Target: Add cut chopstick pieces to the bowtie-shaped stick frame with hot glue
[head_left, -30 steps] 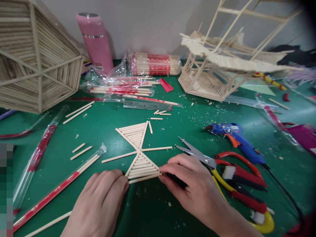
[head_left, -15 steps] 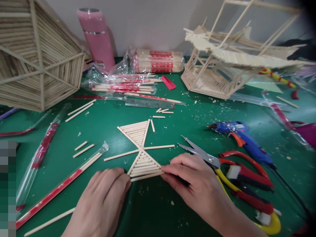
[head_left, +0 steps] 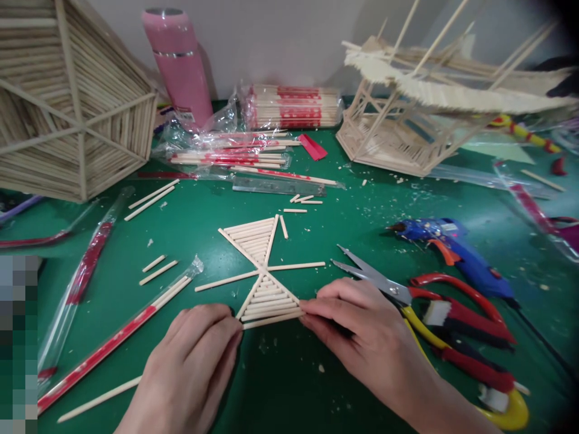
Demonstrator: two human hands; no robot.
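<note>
A flat frame of thin wooden sticks (head_left: 253, 242) lies on the green table, its spokes meeting at one centre. Two opposite sectors, the far one and the near one (head_left: 269, 295), are filled with rows of cut sticks. Along the near sector's outer edge lies one more wooden stick (head_left: 271, 320), slightly slanted, with a narrow gap beside the row. My right hand (head_left: 362, 337) pinches its right end between thumb and fingers. At its left end my left hand (head_left: 194, 349) is closed, the fingertips partly hidden, by the tip of a spoke.
Right of my hands lie scissors (head_left: 380, 283) and a blue glue gun (head_left: 452, 247). Wrapped chopsticks (head_left: 131, 331) and loose stick pieces (head_left: 158, 272) lie leftward. Behind stand a pink flask (head_left: 183, 78), a chopstick bundle (head_left: 294, 107), a stick model (head_left: 393, 132) and a stick-built panel (head_left: 81, 126).
The whole view has shifted slightly, so things appear a little further right and higher. Both hands keep their places at the two ends of the near stick.
</note>
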